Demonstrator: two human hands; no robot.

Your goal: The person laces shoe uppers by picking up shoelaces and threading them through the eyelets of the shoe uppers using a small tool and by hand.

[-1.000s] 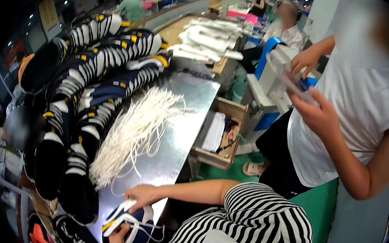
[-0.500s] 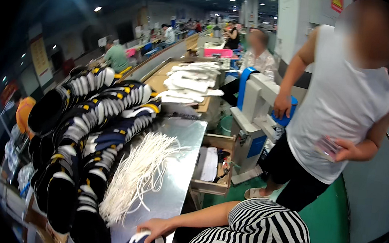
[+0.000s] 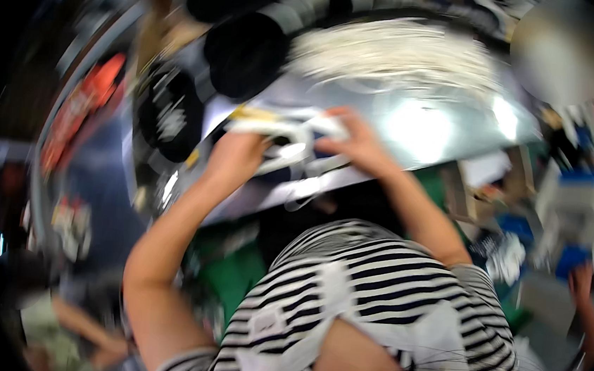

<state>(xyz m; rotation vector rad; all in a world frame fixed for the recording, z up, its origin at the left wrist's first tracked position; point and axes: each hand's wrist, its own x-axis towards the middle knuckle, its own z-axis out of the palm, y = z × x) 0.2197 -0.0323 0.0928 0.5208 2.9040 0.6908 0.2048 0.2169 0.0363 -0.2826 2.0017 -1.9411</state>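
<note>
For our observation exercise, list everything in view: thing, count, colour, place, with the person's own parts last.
Shoe upper: one, white, dark and yellow, between both hands
Laces: one bundle, white, on the table
Table: one, silver, in front of the person
Dark shoe uppers: several, mostly black, upper left
Orange object: one, left
Drawer: one, tan, right of the table
Machine: one, grey and blue, far right
Co-worker's hand: one, right edge
Other items: too blurred to list
Striped top: one, black and white, lower middle
Left hand, right hand: one each, bare, on the shoe upper
</note>
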